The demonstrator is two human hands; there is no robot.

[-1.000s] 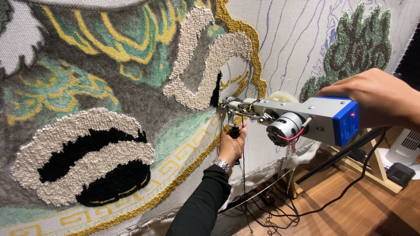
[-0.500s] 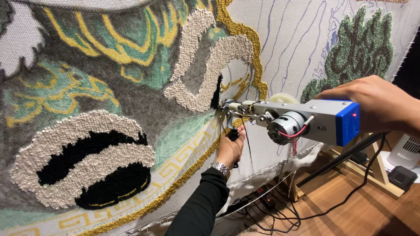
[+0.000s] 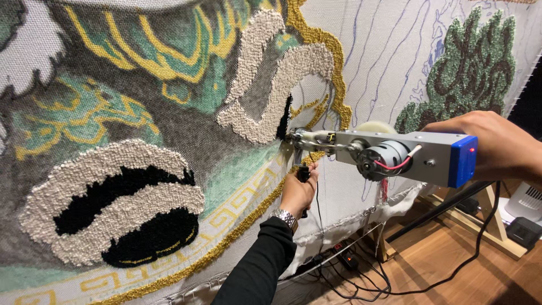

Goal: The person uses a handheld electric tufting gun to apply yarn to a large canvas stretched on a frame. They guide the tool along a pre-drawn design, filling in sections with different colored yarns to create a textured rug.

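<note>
Holding tufting gun (image 3: 395, 155) as before, L hand (image 3: 297, 192) & R hand (image 3: 494, 147) fingers clenched

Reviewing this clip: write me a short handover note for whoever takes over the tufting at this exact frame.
Left hand: closed round the black lower handle of the tufting gun, just below its tip.
Right hand: gripping the gun's rear, beside the blue end cap.
Gun tip sits against the backing cloth at the black patch by the cream loop shape.
Done: grey, green, gold, cream and black areas on the left; the green tree on the right.
Left: bare cloth with drawn blue outlines between them. Cables lie on the floor below.
</note>
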